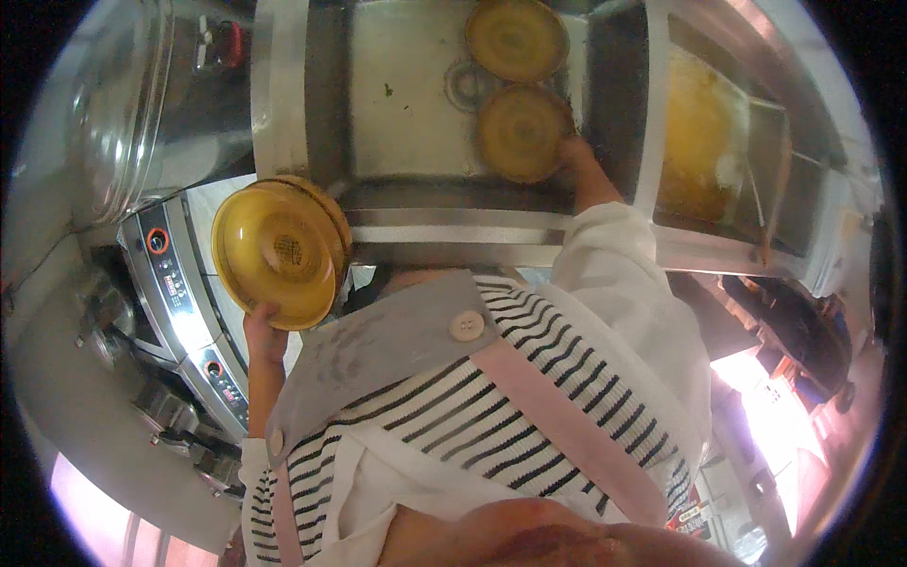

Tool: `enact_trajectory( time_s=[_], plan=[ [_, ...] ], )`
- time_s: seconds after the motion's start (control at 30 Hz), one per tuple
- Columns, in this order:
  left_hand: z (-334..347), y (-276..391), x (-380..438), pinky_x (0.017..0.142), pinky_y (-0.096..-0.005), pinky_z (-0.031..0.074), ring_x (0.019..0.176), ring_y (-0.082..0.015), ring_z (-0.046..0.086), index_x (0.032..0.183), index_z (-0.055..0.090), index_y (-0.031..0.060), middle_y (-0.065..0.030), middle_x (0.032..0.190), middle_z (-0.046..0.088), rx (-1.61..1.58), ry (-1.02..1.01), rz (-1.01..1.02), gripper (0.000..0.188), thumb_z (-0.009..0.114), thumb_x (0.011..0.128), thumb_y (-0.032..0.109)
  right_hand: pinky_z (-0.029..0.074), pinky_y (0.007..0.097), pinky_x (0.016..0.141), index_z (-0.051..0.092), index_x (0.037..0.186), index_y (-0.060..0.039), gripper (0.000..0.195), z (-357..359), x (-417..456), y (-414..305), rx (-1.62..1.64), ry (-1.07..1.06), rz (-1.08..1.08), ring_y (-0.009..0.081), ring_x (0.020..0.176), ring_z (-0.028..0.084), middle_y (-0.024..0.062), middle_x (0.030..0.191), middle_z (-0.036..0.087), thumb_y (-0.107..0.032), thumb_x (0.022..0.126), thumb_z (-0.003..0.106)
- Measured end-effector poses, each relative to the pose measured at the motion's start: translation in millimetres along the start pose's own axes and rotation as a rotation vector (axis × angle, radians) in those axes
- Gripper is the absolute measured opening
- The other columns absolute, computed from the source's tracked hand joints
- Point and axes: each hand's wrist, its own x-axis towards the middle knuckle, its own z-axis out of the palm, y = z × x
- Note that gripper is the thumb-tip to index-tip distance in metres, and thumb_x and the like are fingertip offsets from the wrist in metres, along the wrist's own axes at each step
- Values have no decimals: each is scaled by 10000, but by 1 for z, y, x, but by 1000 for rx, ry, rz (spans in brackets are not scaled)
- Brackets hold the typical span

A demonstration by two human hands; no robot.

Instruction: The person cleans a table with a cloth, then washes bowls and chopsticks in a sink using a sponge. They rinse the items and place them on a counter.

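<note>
At the left, my left hand (265, 333) grips the near rim of a stack of yellow bowls (283, 251), held tilted beside the sink's front left corner; most of its fingers are hidden beneath. My right hand (575, 150) reaches down into the stainless steel sink (414, 135) and holds the right edge of a yellow dish (523, 133). Just beyond it, close to the drain (468, 85), lies another yellow dish (517, 39). Small green scraps (388, 90) rest on the sink floor.
A second basin (698, 142) with yellowish contents adjoins on the right. Large clear round containers (117, 106) stand at the far left, near a red object (232, 44). Appliances with control panels (173, 283) are below them. The metal sink rim (460, 228) runs before my body.
</note>
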Motion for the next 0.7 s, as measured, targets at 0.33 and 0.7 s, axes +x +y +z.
enact_trajectory(
  time_s=[0.33,0.7],
  plan=[
    [-8,-6,4,879,-405,433,1023,-287,512,1193,376,-17,-125,1119,501,-43,-70,52,504,467,699,30,542,346,530,479,1083,48,378,-44,-116,-54,1021,-185,-87,255,654,633,190,917,596,-165,782,562],
    [1,-3,6,717,-426,517,922,-310,558,1103,400,-46,-174,1077,490,-83,-275,134,383,441,731,38,491,399,470,378,1003,55,350,-112,-298,-65,547,741,-259,331,495,591,250,714,591,-219,816,489]
  ],
)
